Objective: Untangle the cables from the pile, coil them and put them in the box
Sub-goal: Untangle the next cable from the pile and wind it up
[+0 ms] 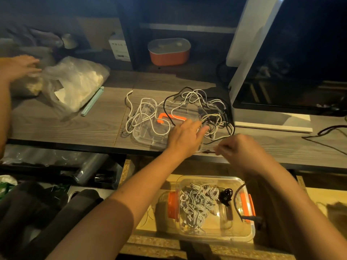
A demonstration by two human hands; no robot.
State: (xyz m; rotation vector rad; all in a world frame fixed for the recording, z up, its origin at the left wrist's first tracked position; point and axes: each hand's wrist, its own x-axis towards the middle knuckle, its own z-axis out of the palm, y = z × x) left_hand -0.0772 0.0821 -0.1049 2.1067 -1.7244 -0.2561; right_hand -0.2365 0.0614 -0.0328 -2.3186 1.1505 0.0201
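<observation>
Here the right hand point(242, 150) pinches a thin cable point(210, 151) by its end between curled fingers, at the near edge of the desk point(75, 126). The left hand point(185, 136), fingers stretched out, rests on the pile point(187, 107), which sprawls left to right over a clear lid point(146, 136). Nearer, the box point(242, 229), long side left-right, holds coiled cables point(197, 203).

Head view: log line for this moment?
phase: untangling | left hand: on cable pile | right hand: pinches cable end | box: holds coiled cables
</observation>
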